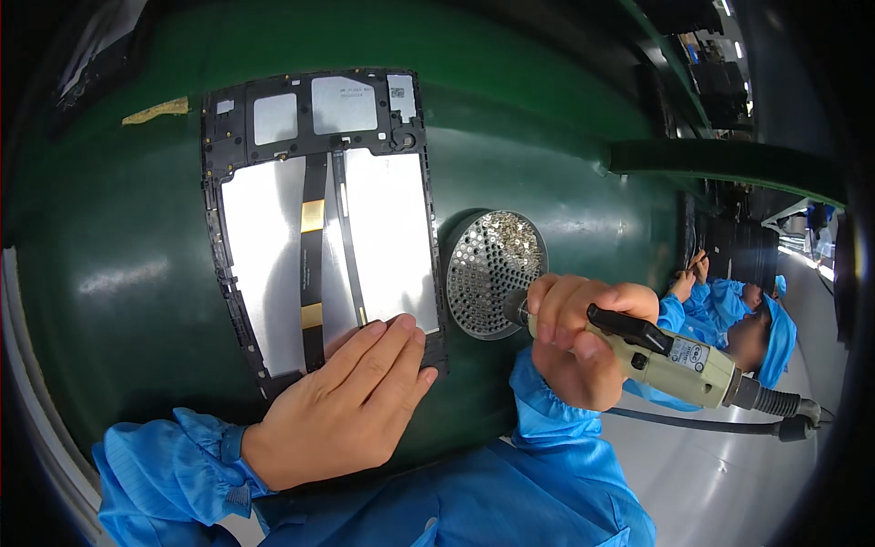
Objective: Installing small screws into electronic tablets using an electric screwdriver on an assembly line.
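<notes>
A flat tablet-like frame (pixel 392 237) with a silver metal plate and black plastic edging lies on the green bench. Two dark ribbon cables run along it, the wider flex cable (pixel 312 260) carrying gold patches. My left hand (pixel 342 406) rests flat on the frame's near end, fingers stretched out. In my right hand (pixel 583 337) is a beige electric screwdriver (pixel 679 365) with a black lever, held nearly level. Its front end points left, over the near right edge of a round perforated screw tray (pixel 469 278). Small silvery screws sit in the tray; the screwdriver's bit is hidden.
The green bench top (pixel 565 201) spreads around the frame. A yellowish strip (pixel 155 111) lies at the far left. A green bar (pixel 729 164) crosses at right. A black cable (pixel 702 421) trails off right, where a co-worker in blue (pixel 711 310) handles something dark.
</notes>
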`<act>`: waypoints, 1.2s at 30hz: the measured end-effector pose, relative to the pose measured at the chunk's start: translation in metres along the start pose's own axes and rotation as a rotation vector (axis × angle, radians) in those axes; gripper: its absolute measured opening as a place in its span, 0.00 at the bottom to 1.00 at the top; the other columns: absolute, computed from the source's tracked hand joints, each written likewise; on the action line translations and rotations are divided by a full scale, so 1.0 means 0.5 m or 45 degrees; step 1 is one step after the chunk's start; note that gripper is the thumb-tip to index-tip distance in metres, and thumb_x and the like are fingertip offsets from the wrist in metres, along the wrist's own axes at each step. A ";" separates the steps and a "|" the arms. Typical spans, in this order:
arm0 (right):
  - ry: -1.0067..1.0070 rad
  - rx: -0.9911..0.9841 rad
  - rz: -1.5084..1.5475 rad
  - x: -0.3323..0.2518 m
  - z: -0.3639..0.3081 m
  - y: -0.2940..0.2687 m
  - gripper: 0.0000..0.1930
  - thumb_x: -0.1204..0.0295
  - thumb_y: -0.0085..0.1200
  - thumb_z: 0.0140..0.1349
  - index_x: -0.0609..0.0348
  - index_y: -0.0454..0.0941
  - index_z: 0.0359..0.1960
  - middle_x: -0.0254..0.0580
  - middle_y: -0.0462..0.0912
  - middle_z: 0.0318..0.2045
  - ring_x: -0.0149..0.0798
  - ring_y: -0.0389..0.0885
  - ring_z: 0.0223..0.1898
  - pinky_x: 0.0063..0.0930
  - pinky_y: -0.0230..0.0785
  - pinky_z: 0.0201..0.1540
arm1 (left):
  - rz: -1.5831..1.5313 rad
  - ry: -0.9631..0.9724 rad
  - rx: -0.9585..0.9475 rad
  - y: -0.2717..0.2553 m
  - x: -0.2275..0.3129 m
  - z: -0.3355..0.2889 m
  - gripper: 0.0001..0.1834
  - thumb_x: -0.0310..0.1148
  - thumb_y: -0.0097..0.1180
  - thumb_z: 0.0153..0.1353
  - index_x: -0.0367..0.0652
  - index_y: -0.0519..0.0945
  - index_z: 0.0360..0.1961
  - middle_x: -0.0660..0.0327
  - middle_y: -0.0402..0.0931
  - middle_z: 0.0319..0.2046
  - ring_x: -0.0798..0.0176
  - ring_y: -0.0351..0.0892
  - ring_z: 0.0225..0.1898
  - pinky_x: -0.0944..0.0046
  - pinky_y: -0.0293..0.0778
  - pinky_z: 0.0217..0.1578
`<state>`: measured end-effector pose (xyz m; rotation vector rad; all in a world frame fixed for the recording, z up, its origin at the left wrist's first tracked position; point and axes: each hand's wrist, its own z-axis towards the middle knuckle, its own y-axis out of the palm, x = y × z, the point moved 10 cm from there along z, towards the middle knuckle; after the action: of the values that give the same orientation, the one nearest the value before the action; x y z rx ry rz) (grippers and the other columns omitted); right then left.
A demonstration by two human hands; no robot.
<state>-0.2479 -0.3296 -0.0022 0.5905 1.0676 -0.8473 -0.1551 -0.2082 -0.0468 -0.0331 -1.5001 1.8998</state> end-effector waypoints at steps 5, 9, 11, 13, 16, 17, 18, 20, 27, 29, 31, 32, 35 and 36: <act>0.033 0.073 0.045 0.011 -0.004 -0.008 0.16 0.77 0.52 0.53 0.59 0.66 0.45 0.39 0.69 0.18 0.36 0.70 0.21 0.40 0.66 0.33 | 0.026 -0.052 0.023 0.003 -0.007 0.001 0.15 0.27 0.58 0.53 0.43 0.82 0.44 0.46 0.77 0.47 0.47 0.74 0.55 0.51 0.67 0.58; 0.035 0.092 0.050 0.009 -0.003 -0.006 0.17 0.77 0.52 0.54 0.59 0.66 0.46 0.39 0.69 0.18 0.36 0.70 0.21 0.40 0.66 0.33 | 0.035 -0.123 0.049 -0.008 -0.019 0.001 0.14 0.27 0.57 0.54 0.43 0.83 0.44 0.48 0.78 0.46 0.48 0.74 0.55 0.50 0.67 0.58; 0.040 0.081 0.056 0.009 -0.003 -0.005 0.17 0.77 0.52 0.54 0.59 0.66 0.46 0.38 0.69 0.18 0.36 0.70 0.21 0.40 0.66 0.33 | 0.020 -0.136 0.064 -0.011 -0.022 0.000 0.14 0.27 0.57 0.54 0.44 0.83 0.43 0.49 0.78 0.46 0.49 0.74 0.55 0.49 0.66 0.59; 0.048 0.071 0.061 0.010 -0.004 -0.004 0.17 0.77 0.52 0.54 0.59 0.66 0.46 0.38 0.69 0.18 0.36 0.70 0.21 0.40 0.66 0.33 | 0.000 -0.131 0.036 -0.012 -0.023 0.003 0.14 0.28 0.57 0.54 0.44 0.83 0.43 0.49 0.78 0.46 0.50 0.73 0.55 0.47 0.64 0.60; 0.043 0.078 0.065 0.008 -0.004 -0.006 0.16 0.77 0.52 0.54 0.59 0.66 0.46 0.38 0.69 0.18 0.36 0.70 0.21 0.40 0.66 0.33 | -0.013 -0.088 0.012 -0.019 -0.028 0.008 0.14 0.28 0.58 0.54 0.45 0.83 0.43 0.51 0.78 0.45 0.51 0.73 0.55 0.47 0.62 0.60; 0.042 0.073 0.068 0.008 -0.003 -0.007 0.16 0.77 0.52 0.54 0.59 0.66 0.45 0.38 0.69 0.18 0.36 0.70 0.21 0.39 0.66 0.33 | -0.011 -0.089 0.012 -0.019 -0.030 0.009 0.14 0.28 0.58 0.54 0.45 0.83 0.43 0.51 0.78 0.45 0.51 0.73 0.55 0.47 0.62 0.60; 0.043 0.069 0.069 0.009 -0.004 -0.006 0.16 0.77 0.53 0.55 0.59 0.66 0.45 0.38 0.69 0.18 0.36 0.70 0.22 0.39 0.66 0.33 | -0.018 -0.080 0.020 -0.017 -0.031 0.008 0.14 0.28 0.58 0.54 0.45 0.83 0.44 0.51 0.78 0.45 0.52 0.73 0.54 0.48 0.62 0.60; 0.048 0.073 0.061 0.009 -0.003 -0.006 0.15 0.77 0.53 0.55 0.59 0.66 0.45 0.39 0.69 0.18 0.36 0.70 0.22 0.39 0.67 0.33 | -0.024 -0.069 0.029 -0.016 -0.032 0.009 0.14 0.28 0.58 0.55 0.45 0.83 0.44 0.52 0.79 0.45 0.52 0.73 0.54 0.48 0.63 0.60; 0.043 0.093 0.062 0.009 -0.008 -0.006 0.15 0.76 0.54 0.57 0.59 0.66 0.45 0.40 0.70 0.19 0.36 0.71 0.22 0.36 0.66 0.32 | -0.024 -0.068 0.056 -0.019 -0.026 0.007 0.14 0.27 0.60 0.54 0.45 0.83 0.43 0.51 0.78 0.46 0.51 0.74 0.53 0.49 0.64 0.59; 0.038 0.093 0.070 0.009 -0.009 -0.010 0.16 0.76 0.55 0.57 0.59 0.66 0.46 0.40 0.70 0.18 0.36 0.71 0.22 0.36 0.67 0.32 | -0.024 -0.067 0.062 -0.017 -0.023 0.009 0.14 0.26 0.60 0.54 0.45 0.83 0.43 0.51 0.78 0.46 0.51 0.74 0.53 0.49 0.64 0.59; 0.035 0.097 0.082 0.006 -0.012 -0.013 0.16 0.76 0.55 0.57 0.59 0.66 0.46 0.40 0.70 0.18 0.36 0.71 0.22 0.36 0.67 0.33 | -0.008 -0.048 0.059 -0.018 -0.016 0.008 0.14 0.27 0.60 0.54 0.44 0.83 0.43 0.50 0.78 0.46 0.51 0.74 0.54 0.49 0.64 0.60; 0.033 0.084 0.078 0.004 -0.012 -0.013 0.16 0.76 0.55 0.57 0.58 0.66 0.46 0.40 0.70 0.18 0.36 0.71 0.22 0.36 0.67 0.33 | -0.005 -0.047 0.060 -0.018 -0.013 0.007 0.14 0.27 0.60 0.54 0.44 0.83 0.43 0.50 0.78 0.46 0.51 0.74 0.54 0.49 0.64 0.60; 0.036 0.080 0.069 0.003 -0.017 -0.011 0.16 0.77 0.55 0.57 0.58 0.66 0.46 0.40 0.71 0.19 0.36 0.71 0.22 0.36 0.67 0.33 | -0.006 -0.054 0.069 -0.018 -0.009 0.005 0.13 0.26 0.60 0.54 0.44 0.83 0.43 0.50 0.78 0.46 0.51 0.74 0.54 0.48 0.64 0.60; 0.045 0.089 0.063 0.003 -0.018 -0.012 0.16 0.77 0.54 0.57 0.58 0.66 0.46 0.41 0.71 0.19 0.36 0.71 0.22 0.36 0.67 0.33 | 0.010 -0.046 0.073 -0.017 -0.007 0.004 0.14 0.26 0.60 0.54 0.44 0.83 0.43 0.50 0.78 0.46 0.51 0.74 0.54 0.48 0.64 0.60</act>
<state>-0.2569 -0.3264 -0.0069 0.6902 1.0542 -0.8367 -0.1490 -0.2111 -0.0400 0.0214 -1.4701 1.9580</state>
